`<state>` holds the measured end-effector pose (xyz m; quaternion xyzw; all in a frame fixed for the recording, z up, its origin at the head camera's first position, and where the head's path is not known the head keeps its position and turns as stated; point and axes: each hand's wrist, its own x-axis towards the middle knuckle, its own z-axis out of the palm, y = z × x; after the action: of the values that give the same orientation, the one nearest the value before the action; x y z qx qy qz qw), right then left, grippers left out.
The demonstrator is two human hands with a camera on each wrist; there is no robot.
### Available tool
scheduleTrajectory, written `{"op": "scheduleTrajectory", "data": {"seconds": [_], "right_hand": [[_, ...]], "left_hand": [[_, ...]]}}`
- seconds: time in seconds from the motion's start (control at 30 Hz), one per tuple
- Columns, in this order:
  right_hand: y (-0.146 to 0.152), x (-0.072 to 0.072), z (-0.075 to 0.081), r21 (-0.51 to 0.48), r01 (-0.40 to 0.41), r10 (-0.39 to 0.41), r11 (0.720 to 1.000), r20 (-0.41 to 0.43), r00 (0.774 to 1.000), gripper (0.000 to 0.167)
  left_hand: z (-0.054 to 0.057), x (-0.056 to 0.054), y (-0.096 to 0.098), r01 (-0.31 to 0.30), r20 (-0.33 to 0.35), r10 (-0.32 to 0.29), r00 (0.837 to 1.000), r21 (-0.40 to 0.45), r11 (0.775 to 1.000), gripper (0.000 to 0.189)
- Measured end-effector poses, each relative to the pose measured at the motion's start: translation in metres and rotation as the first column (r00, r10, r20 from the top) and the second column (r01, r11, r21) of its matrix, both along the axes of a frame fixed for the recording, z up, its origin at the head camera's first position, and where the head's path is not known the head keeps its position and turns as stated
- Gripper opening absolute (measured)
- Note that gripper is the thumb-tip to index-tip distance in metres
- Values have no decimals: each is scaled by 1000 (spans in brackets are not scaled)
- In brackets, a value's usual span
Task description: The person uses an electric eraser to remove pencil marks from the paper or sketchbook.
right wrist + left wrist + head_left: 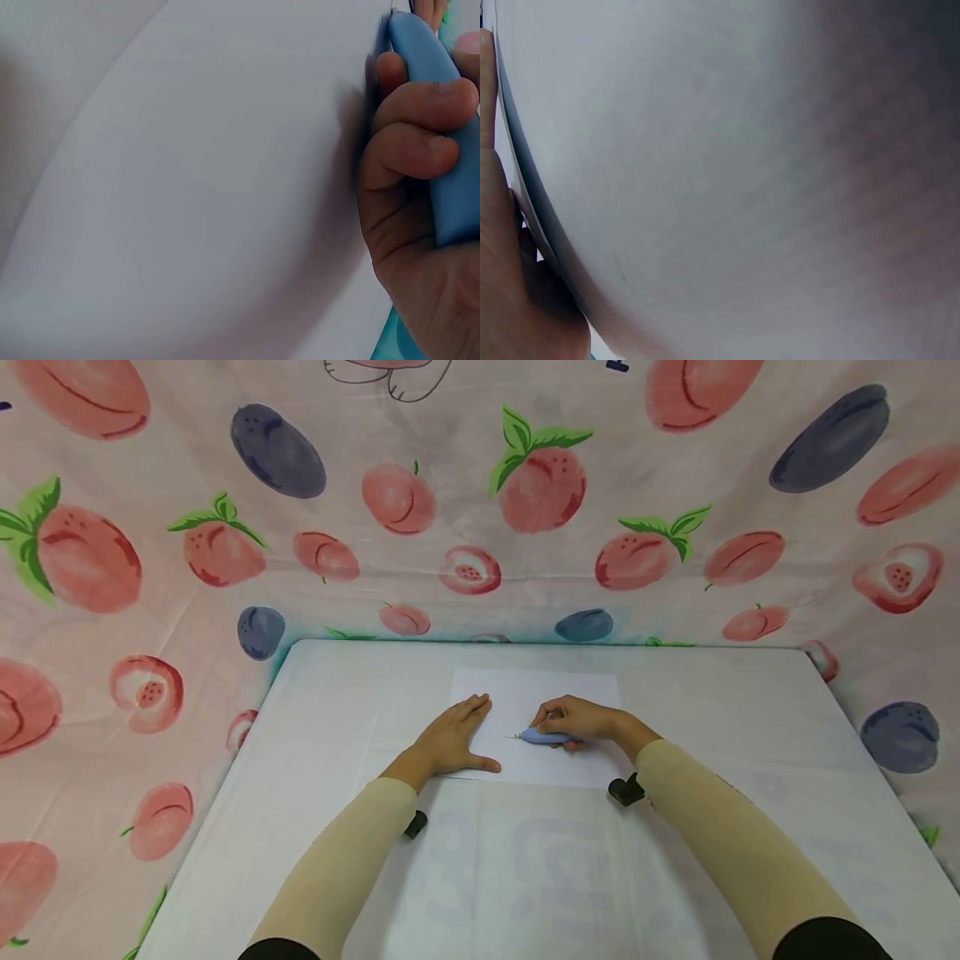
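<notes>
A white sheet of paper (528,689) lies on the white-covered table, in the middle of the head view. My left hand (453,739) rests flat on the sheet's left part, fingers straight and thumb spread. On the right half of the sheet, my right hand (583,718) grips a chunky light-blue pen-shaped tool (538,737). Its narrow tip points left, close over the paper, where a short thin dark line (510,737) shows. The right wrist view shows curled fingers (409,154) around the smooth blue body (459,202). In the left wrist view only the hand's edge (510,277) appears.
The table (360,685) has a pale cloth with faint show-through lettering. A fruit-print curtain (450,460) hangs behind and to both sides of it. Small black devices (627,789) sit at both wrists, below the beige sleeves (735,827).
</notes>
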<state>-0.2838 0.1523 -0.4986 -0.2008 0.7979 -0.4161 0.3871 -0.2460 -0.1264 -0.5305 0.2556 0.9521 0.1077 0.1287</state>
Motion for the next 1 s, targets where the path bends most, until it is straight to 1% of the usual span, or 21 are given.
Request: {"op": "scheduleTrajectory", "data": {"seconds": [0.43,0.77,1.0], "right_hand": [[-1,2,2,-30,-4,4,1000,2,1000,25],[-1,0,-1,-32,-8,8,999,-6,1000,25],[-2,1,0,-35,-7,6,999,-6,1000,25]], "left_hand": [[2,1,1,-11,23,12,1000,-11,1000,118],[2,1,1,-7,18,7,1000,0,1000,118],[3,1,1,-3,11,3,1000,-5,1000,118]]}}
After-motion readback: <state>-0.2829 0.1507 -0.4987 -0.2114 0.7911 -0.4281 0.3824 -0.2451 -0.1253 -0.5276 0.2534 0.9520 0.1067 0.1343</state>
